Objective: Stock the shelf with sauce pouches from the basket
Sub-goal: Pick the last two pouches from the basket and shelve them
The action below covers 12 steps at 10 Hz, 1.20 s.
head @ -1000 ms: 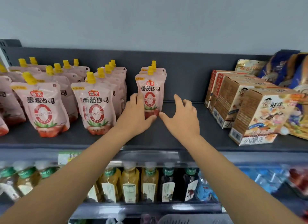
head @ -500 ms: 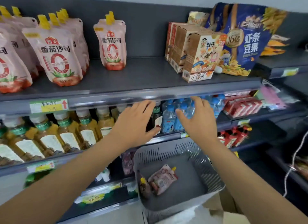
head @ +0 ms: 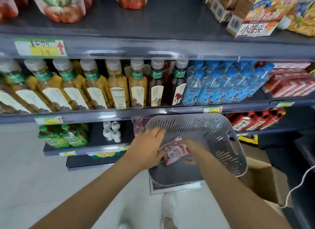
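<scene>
A dark grey store shelf (head: 170,24) fills the upper part of the view, seen from above and close. On its top tier stand pink sauce pouches (head: 63,7) at the left, only their lower halves visible, with one more pouch alone toward the middle. Snack boxes (head: 252,20) stand at the right end of that tier.

The tier below holds a row of yellow tea bottles (head: 117,90) with two dark ones beside them, then blue-capped water bottles (head: 221,87) to the right.

Lower down, in front of the shelving, sits a grey slotted plastic basket (head: 226,140), resting on a cardboard box (head: 262,177). Both bare forearms reach down into it.

The left hand (head: 146,148) is over the basket's left rim, fingers extended and loosely together, its fingertips at the edge of a pink sauce pouch (head: 175,152) lying on the basket floor. The right hand (head: 190,143) is blurred by motion; it is on or just over the same pouch, and whether it is spread or gripping cannot be told.

Yellow and green price tags (head: 40,48) are fixed to the shelf edges.
</scene>
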Available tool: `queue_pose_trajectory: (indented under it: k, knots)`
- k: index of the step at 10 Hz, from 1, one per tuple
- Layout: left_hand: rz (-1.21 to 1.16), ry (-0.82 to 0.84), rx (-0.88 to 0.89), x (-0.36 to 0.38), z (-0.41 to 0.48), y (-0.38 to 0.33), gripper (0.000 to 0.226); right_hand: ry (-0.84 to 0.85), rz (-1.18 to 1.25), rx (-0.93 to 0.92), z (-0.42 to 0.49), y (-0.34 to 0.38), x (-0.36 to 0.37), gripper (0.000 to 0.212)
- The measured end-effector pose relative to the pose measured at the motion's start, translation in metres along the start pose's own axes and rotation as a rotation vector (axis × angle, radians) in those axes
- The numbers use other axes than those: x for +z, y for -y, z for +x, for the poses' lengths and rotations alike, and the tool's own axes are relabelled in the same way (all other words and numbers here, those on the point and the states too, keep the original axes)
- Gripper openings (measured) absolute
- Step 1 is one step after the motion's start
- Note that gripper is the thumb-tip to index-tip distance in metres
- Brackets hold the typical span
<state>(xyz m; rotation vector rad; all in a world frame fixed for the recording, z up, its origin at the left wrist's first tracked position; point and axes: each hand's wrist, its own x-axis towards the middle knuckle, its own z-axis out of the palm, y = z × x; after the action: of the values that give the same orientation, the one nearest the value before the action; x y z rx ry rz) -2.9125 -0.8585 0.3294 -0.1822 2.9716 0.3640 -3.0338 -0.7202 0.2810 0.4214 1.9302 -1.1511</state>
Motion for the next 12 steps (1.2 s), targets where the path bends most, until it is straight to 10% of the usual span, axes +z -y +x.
queue_pose_trajectory:
  k: [3, 4, 6, 8, 12]
  knots:
    - [-0.194, 0.053, -0.163, 0.062, 0.038, -0.002, 0.061, 0.157, -0.033, 0.199, 0.151, -0.035, 0.041, 0.059]
    - [-0.165, 0.049, -0.177, 0.077, 0.044, -0.005, 0.061, 0.171, -0.049, 0.293, 0.122, -0.008, 0.046, 0.032]
    - [-0.018, 0.104, -0.279, 0.103, 0.046, -0.011, 0.078, 0.135, 0.075, 0.135, 0.165, -0.056, 0.053, 0.046]
    - [0.283, 0.369, -0.27, 0.107, 0.071, -0.015, 0.055, -0.475, -0.472, -0.129, 0.165, -0.052, 0.027, 0.09]
    - [0.103, 0.553, -0.229, 0.099, 0.129, -0.014, 0.029, -0.011, -1.697, -0.836, 0.179, -0.065, -0.003, 0.092]
